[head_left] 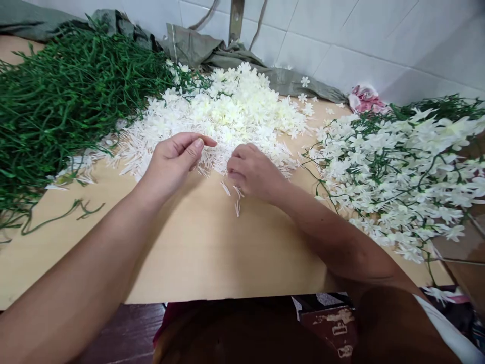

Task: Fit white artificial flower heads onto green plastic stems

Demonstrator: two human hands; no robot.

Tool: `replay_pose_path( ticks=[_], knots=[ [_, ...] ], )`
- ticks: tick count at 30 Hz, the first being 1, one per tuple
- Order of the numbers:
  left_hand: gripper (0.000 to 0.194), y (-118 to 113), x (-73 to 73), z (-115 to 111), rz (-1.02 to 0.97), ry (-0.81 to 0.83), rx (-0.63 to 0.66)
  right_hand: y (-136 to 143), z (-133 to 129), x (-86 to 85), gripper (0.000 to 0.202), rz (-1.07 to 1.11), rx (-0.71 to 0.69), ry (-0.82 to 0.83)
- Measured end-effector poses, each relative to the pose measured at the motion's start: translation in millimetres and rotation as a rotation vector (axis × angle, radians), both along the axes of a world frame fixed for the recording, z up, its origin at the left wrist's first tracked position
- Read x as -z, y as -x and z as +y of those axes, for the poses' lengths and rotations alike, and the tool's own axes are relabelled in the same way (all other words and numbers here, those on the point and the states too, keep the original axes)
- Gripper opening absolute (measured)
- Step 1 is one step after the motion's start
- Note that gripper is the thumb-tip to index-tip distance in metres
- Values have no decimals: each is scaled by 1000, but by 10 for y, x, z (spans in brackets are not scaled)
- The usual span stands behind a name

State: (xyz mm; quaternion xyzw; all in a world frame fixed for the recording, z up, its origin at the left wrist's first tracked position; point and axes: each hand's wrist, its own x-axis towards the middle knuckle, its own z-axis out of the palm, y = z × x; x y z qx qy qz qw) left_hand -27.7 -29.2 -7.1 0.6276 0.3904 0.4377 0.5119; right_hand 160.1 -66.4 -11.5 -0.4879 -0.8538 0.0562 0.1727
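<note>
My left hand (176, 157) is held at the near edge of a heap of white artificial flowers (231, 108), thumb pressed against the index finger. Whatever lies in that pinch, if anything, is too small to make out. Just to its right, my right hand (255, 171) has its fingers curled down among thin white stamen-like sticks (210, 162) at the front of the heap. Its own fingers hide what they grip. A few loose white sticks (237, 207) lie on the table below my right hand. The two hands are apart.
A big pile of green plastic stems (76, 96) covers the left of the table (227, 253). Loose stems (53, 217) lie nearer. At right are flowered stems (409, 172). Behind are grey-green cloth (288, 81), a pink-and-white cloth (366, 99) and a tiled wall (341, 30).
</note>
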Motion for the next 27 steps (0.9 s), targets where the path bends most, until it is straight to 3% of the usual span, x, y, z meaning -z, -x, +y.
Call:
replay_pose_path(
  ticks=[6,9,13,17,27],
  knots=[
    [15,-123,16,-93,162,-10,-19,-293,95,-71,9,654,177,69],
    [19,-204,58,-148,202,29,24,-300,119,-52,5,848,219,149],
    [22,-280,96,-194,222,44,87,-213,120,-3,19,1040,206,275],
    [24,-307,127,-187,166,37,97,-129,94,23,26,1081,167,270],
    [19,-287,125,-174,158,30,103,-39,36,40,17,1031,161,202]
  ],
)
